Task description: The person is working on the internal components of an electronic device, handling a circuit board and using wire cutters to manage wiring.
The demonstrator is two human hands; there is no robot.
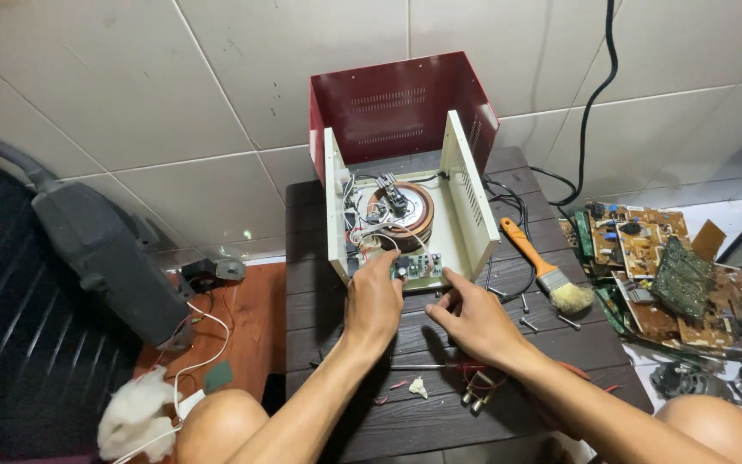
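A cream metal chassis [465, 193] lies open on a dark wooden table [508, 378], with a round copper-wound coil [401, 210] and wires inside. A small green circuit board [420, 269] sits at its front edge. My left hand [374, 302] rests on the left end of that board, fingers curled over it. My right hand [470, 320] touches the board's right front corner with its fingertips. Whether either hand grips the board is unclear. A red metal cover [388, 103] stands behind the chassis.
An orange-handled paintbrush [545, 275] and several loose screws [526, 309] lie right of the chassis. A screwdriver [422, 367] and red-wired clips [478, 387] lie near my right forearm. Scrap circuit boards [654, 258] pile at the right. A black case [105, 249] and white fluff [135, 417] sit left.
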